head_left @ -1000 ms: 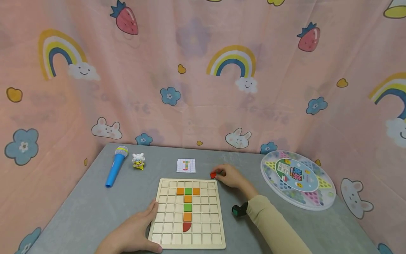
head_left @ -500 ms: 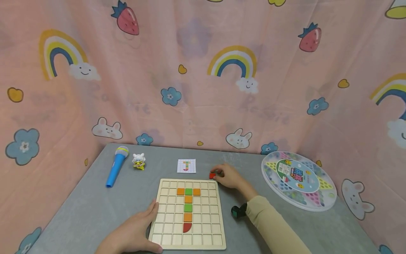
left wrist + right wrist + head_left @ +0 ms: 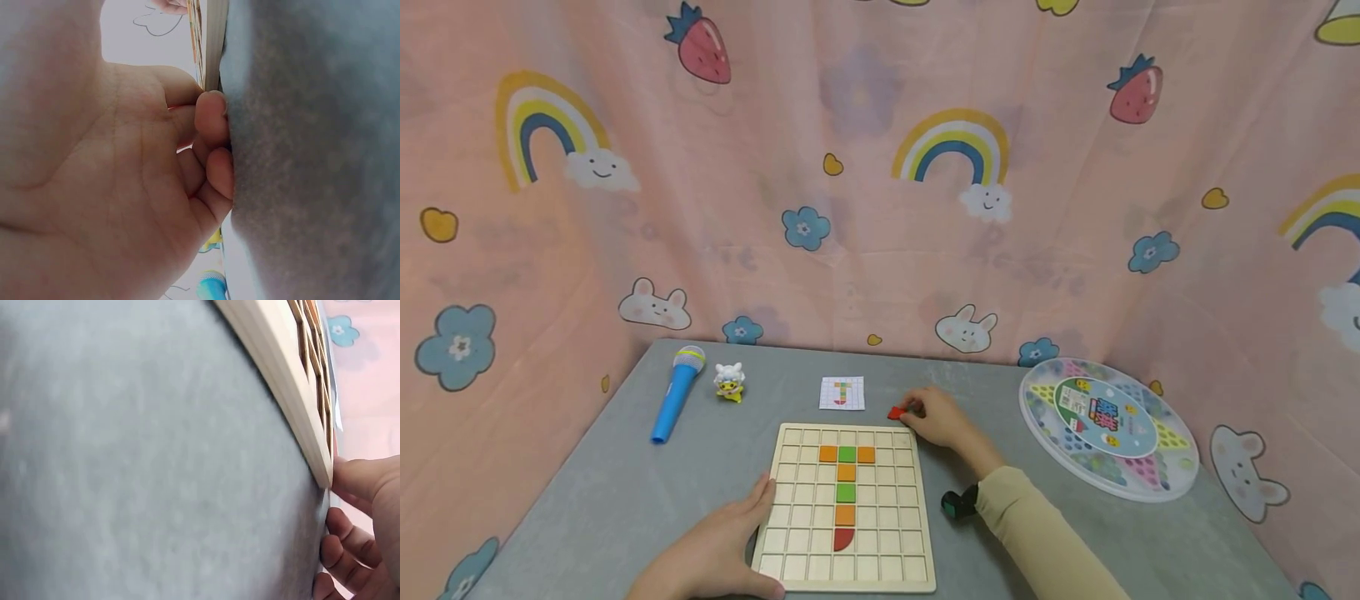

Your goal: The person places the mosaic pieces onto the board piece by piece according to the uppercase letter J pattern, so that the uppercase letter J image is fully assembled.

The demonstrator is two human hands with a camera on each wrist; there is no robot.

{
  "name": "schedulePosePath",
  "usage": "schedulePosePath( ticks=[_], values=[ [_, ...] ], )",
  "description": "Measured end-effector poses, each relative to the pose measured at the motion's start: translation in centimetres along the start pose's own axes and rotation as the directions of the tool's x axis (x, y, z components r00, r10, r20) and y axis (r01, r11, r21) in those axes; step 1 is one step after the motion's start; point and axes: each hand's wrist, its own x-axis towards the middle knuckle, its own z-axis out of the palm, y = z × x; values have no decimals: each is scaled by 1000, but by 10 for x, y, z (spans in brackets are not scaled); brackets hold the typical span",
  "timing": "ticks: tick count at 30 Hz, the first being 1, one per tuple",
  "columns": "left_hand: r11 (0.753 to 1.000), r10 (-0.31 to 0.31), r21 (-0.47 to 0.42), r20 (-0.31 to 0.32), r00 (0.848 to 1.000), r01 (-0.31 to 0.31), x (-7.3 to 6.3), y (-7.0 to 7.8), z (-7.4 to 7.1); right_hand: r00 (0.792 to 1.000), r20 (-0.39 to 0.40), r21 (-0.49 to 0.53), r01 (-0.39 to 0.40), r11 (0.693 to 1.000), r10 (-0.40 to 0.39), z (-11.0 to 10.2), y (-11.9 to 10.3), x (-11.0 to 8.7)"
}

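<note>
A wooden grid board (image 3: 895, 533) lies on the grey table. Orange and green square tiles form a T on it, with a red quarter-circle tile (image 3: 844, 539) at the foot of the stem. My left hand (image 3: 711, 537) grips the board's near left corner, thumb at the near edge and fingers along the left side. In the left wrist view, its fingertips (image 3: 212, 119) curl beside the board's edge. My right hand (image 3: 936, 415) pinches a small red piece (image 3: 896, 412) just beyond the board's far right corner. The fingers partly cover the piece, so its full shape is hidden.
A pattern card (image 3: 842, 393) showing a similar coloured figure lies behind the board. To the left are a blue toy microphone (image 3: 676, 396) and a small figurine (image 3: 729, 382). A round Chinese checkers set (image 3: 1108, 429) lies at the right. A printed pink curtain (image 3: 880, 267) hangs behind the table.
My right hand has shifted slightly left with the red piece, which has turned between the fingers. My left hand stays on the board, and the tiles have not moved.
</note>
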Motion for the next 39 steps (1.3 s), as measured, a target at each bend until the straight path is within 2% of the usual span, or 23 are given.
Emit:
schedulePosePath(
  ticks=[7,12,20,32,39],
  values=[
    [1000,-2,3,3,1000,2,1,1,1,997,50,-1,61,998,-61,-3,-5,4],
    [1000,-4,5,0,1000,4,1,1,1,998,58,5,29,1000,-29,-2,-6,6],
    [1000,-6,5,-10,1000,6,-1,1,1,1000,5,26,-17,1000,17,2,-7,4],
    [1000,15,4,-24,1000,-14,-2,2,1,998,-59,49,-15,999,18,2,-8,-1],
    [1000,4,1,-23,1000,-4,-2,2,1,995,-102,97,21,995,-11,-3,-20,-14]
  ],
)
